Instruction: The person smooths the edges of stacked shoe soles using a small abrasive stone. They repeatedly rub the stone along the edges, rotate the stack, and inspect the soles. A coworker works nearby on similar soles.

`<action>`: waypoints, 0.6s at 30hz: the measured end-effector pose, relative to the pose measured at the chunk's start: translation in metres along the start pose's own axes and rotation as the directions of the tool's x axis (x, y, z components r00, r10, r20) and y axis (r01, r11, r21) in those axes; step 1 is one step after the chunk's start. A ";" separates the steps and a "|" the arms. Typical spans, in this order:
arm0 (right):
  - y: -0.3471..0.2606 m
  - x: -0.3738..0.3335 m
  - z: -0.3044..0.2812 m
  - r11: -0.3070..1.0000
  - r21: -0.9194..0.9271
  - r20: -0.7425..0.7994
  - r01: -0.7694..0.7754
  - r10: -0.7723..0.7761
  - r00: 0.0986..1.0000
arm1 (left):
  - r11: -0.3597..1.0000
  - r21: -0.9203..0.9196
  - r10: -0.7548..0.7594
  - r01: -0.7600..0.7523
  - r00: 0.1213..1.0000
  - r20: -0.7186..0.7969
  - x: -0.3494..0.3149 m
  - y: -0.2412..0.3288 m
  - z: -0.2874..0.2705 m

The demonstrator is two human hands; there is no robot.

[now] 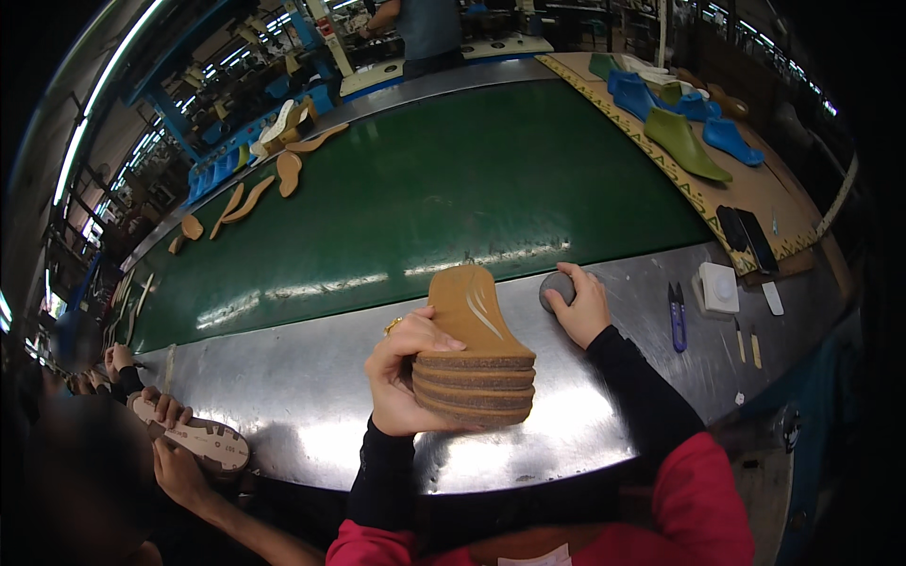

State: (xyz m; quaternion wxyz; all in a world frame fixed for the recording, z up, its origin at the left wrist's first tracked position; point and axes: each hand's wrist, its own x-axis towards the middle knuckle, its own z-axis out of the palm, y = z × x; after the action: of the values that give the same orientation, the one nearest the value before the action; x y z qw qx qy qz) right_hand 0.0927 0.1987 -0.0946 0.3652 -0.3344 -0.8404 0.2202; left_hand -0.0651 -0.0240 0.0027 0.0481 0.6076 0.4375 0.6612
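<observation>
A stack of several tan shoe insoles (pixel 475 321) with brown speckled edges is held up over the metal table in front of me. My left hand (pixel 396 363) grips it from the left side, fingers wrapped round the layers. Pale curved lines mark the top insole. To its right, near the conveyor's edge, my right hand (pixel 587 309) has its fingers and thumb around a dark grey round disc (pixel 553 291). The disc rests on or just above the metal; I cannot tell which. The palm side of this hand is hidden.
Purple snips (pixel 678 324), a white box (pixel 717 287) and small blades (pixel 755 347) lie right. Beyond runs a green conveyor belt (pixel 415 170) with loose insoles (pixel 250 198). Shoe lasts (pixel 681 143) stand on a board at far right. A co-worker's hands (pixel 175 453) hold a sole at left.
</observation>
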 end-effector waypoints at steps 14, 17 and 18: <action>-0.143 -0.014 -0.086 0.594 0.531 -0.170 0.604 -0.624 0.763 | 0.953 -0.222 -0.234 0.207 0.967 -0.103 -0.006 -0.008 0.003; -0.164 -0.017 -0.080 0.663 0.521 -0.210 0.537 -0.510 0.834 | 0.933 -0.284 -0.268 0.222 0.954 -0.133 -0.005 -0.006 0.005; -0.166 -0.016 -0.077 0.634 0.553 -0.230 0.540 -0.506 0.831 | 0.927 -0.296 -0.282 0.230 0.949 -0.145 -0.004 -0.006 0.006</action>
State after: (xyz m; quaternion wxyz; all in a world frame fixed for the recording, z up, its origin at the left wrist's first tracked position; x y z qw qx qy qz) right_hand 0.0929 0.0839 0.0483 0.5213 0.0502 -0.7772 0.3489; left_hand -0.0619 -0.0202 -0.0049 0.1774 0.4684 0.4196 0.7571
